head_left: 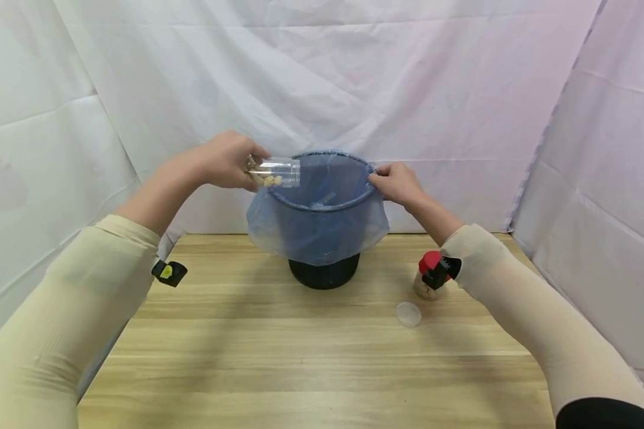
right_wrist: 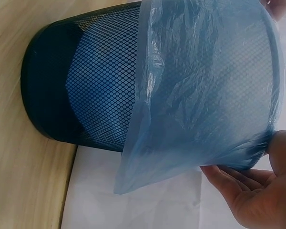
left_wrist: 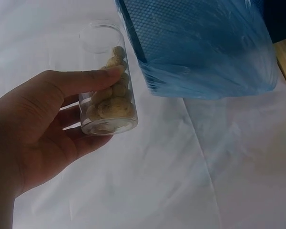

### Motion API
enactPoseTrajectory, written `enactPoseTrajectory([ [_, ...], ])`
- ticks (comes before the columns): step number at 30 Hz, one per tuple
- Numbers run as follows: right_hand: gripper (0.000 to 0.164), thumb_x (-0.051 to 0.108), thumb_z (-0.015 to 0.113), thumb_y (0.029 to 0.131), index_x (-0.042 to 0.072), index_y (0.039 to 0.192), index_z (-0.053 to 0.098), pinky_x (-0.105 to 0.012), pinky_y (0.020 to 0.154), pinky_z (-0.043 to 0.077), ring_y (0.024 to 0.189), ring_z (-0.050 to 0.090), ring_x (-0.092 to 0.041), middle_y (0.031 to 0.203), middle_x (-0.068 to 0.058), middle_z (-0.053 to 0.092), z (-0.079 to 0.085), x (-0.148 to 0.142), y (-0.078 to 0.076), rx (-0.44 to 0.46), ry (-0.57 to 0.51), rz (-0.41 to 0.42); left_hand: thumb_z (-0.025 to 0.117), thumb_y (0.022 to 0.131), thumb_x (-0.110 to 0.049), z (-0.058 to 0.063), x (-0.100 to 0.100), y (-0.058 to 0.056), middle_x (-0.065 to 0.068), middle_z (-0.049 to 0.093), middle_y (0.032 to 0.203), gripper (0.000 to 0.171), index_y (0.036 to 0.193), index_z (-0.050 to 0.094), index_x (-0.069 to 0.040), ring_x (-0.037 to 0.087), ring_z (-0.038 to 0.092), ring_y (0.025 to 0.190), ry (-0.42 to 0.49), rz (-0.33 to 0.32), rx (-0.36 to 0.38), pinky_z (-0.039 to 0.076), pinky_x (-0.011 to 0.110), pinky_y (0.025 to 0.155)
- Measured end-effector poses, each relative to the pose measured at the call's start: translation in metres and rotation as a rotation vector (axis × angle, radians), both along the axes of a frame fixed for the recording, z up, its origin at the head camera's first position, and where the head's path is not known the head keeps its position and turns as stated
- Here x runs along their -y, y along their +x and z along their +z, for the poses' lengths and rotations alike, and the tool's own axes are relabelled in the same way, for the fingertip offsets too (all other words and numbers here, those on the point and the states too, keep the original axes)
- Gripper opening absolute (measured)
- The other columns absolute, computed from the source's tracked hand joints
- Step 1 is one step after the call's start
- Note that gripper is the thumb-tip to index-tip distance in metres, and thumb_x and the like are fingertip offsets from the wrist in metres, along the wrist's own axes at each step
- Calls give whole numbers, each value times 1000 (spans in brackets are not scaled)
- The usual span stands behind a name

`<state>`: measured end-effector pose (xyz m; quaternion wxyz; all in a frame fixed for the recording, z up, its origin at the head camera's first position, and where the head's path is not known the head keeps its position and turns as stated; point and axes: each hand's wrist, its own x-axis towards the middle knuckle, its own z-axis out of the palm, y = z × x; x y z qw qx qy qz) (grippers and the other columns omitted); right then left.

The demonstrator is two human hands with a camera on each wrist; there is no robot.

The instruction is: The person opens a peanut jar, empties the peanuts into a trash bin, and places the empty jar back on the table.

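My left hand [head_left: 229, 159] grips a clear plastic jar [head_left: 287, 173] tipped on its side, its open mouth over the left rim of a waste bin. Several pale round pieces [left_wrist: 115, 108], like nuts or small biscuits, lie along the jar's lower side. The black mesh waste bin [right_wrist: 105, 71] is lined with a blue plastic bag [head_left: 322, 238] folded down over its rim. At the bin's right rim, my right hand [head_left: 399, 183] pinches the bag and rim between thumb and fingers. In the right wrist view its fingertips lie under the bag's edge.
On the wooden table [head_left: 300, 357], right of the bin, stands a jar with a red lid [head_left: 430, 260], partly hidden by the right wrist camera. A round translucent lid [head_left: 408, 314] lies flat in front of it. White cloth [head_left: 434, 89] hangs behind and at both sides.
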<state>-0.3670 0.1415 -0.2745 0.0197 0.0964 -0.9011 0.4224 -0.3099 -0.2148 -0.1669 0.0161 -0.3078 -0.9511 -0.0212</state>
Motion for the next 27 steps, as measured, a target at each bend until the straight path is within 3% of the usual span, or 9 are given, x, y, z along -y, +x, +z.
enactPoseTrajectory([
  [6,32,26,55,109,12,80,58,-43,93,63,87,67,-20,74,2,54,2,2,1,10,7,6,83,92,-15,4,-5,-1,25,72,135,66,151,60,4,37,72,108,-39,26,57,58,54,96],
  [10,36,25,55,108,15,74,50,-41,89,62,80,63,-18,67,4,46,1,2,1,3,4,7,83,93,-15,5,-9,-1,25,70,139,67,152,58,4,38,72,111,-54,34,76,58,54,96],
  [18,36,26,56,109,14,75,52,-40,88,62,79,65,-17,67,4,48,0,3,-1,3,-3,17,81,94,-13,8,-13,-1,26,64,148,68,155,55,2,45,62,131,-89,90,120,56,56,102],
  [23,38,26,55,109,16,73,48,-33,81,59,75,62,-15,65,5,44,1,4,0,-1,5,20,81,94,-14,10,-14,-1,26,63,149,68,155,55,2,45,63,130,-102,102,128,57,55,101],
  [27,40,24,55,108,18,70,41,-32,77,56,65,49,-13,63,7,34,0,4,0,-8,5,29,82,94,-15,9,-14,-2,27,65,146,65,152,58,2,44,66,125,-115,86,109,57,56,101],
])
